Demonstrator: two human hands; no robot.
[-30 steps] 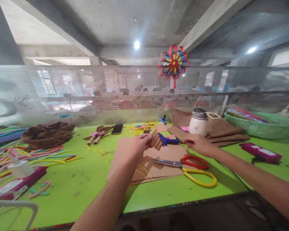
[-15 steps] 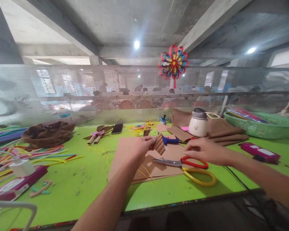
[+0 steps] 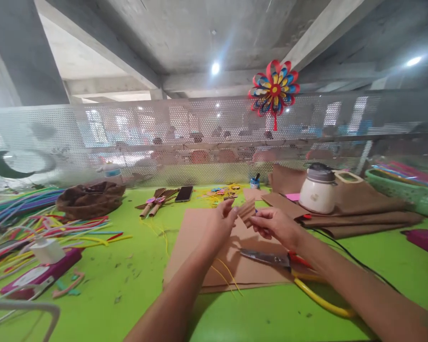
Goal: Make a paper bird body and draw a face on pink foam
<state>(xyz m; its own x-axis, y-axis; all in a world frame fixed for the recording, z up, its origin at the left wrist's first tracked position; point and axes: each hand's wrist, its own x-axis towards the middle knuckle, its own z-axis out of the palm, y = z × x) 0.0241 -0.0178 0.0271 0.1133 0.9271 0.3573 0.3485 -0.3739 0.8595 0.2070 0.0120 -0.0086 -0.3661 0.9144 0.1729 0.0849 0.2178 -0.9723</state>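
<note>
A small piece of striped corrugated paper (image 3: 247, 213) is raised over the brown paper sheets (image 3: 192, 237). My left hand (image 3: 219, 228) is closed at its left edge, thumb against the corner. The thumb and fingers of my right hand (image 3: 276, 227) pinch its right side. Beneath my right forearm lie large scissors (image 3: 267, 257), one handle red and one yellow, the handles partly covered by that arm. Yellow strings (image 3: 226, 273) rest near my left wrist. Behind my right hand, the blue tool is almost wholly hidden.
Left are colourful pipe-like strips (image 3: 92, 232), a brown cloth basket (image 3: 91, 197) and a purple power strip (image 3: 43, 273). Rolled corrugated paper pieces (image 3: 155, 202) and a phone (image 3: 184, 194) lie behind. A cream jar (image 3: 317, 190) and green basket (image 3: 403, 190) stand right; a black cable (image 3: 353, 254) crosses the table.
My right hand has moved left and now grips the corrugated paper along with my left. The paper has turned. The view has shifted, so things sit further right or lower.
</note>
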